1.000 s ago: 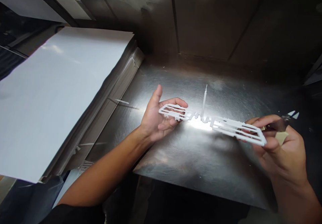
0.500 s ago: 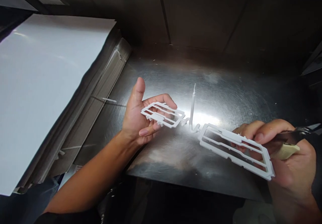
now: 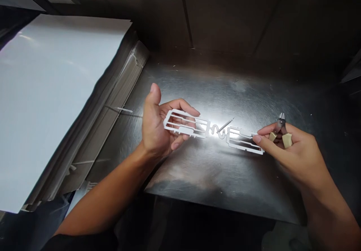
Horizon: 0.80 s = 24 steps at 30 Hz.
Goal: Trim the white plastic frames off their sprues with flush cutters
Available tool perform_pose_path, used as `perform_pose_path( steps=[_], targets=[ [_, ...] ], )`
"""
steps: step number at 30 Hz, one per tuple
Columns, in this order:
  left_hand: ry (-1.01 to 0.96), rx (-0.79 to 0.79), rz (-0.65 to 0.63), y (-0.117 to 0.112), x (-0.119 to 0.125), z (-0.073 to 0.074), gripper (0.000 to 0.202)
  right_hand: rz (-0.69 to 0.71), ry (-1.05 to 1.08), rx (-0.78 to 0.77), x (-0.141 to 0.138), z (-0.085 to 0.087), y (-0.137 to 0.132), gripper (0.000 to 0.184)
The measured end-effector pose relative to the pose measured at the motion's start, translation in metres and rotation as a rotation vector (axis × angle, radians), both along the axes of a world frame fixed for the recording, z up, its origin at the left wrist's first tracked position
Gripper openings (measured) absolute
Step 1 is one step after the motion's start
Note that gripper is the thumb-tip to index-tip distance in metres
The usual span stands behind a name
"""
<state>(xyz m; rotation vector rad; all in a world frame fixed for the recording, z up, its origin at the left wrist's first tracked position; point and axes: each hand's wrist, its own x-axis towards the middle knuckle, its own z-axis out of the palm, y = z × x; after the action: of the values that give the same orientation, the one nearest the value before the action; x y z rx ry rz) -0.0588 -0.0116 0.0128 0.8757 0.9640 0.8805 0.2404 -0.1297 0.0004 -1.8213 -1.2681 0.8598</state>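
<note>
A white moulded plastic piece (image 3: 214,132), two flat frames joined by a thin wavy runner with a spike, hangs over the metal table (image 3: 225,183). My left hand (image 3: 160,130) holds its left frame, fingers curled around it and thumb up. My right hand (image 3: 293,149) pinches the right frame's end with thumb and forefinger. That same hand also grips small cutting pliers (image 3: 279,130) with beige handles, jaws pointing up.
A tall stack of white sheets (image 3: 50,97) fills the left side, its edge next to my left forearm. Dark metal walls (image 3: 239,18) close off the back. A thin white sliver (image 3: 124,110) lies beside the stack.
The plastic piece has turned flatter and moved away from me, its spike now tilting down to the right. My right hand has shifted to pinch the frame's end, pliers now pointing up.
</note>
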Motion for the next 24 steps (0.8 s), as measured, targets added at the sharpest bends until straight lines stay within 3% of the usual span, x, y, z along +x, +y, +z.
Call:
perform_pose_path(
  steps=[9, 15, 24],
  targets=[
    [-0.036, -0.04, 0.012, 0.001, 0.0, -0.002, 0.091, 0.025, -0.081, 0.068, -0.005, 0.0, -0.001, 0.023],
    [-0.028, -0.044, 0.029, -0.001, 0.003, 0.0, 0.091, 0.017, -0.06, 0.067, -0.005, -0.002, -0.001, 0.029],
    [-0.042, -0.109, -0.037, 0.008, -0.005, -0.016, 0.088, -0.001, -0.12, 0.064, -0.004, -0.002, -0.001, 0.028]
  ],
)
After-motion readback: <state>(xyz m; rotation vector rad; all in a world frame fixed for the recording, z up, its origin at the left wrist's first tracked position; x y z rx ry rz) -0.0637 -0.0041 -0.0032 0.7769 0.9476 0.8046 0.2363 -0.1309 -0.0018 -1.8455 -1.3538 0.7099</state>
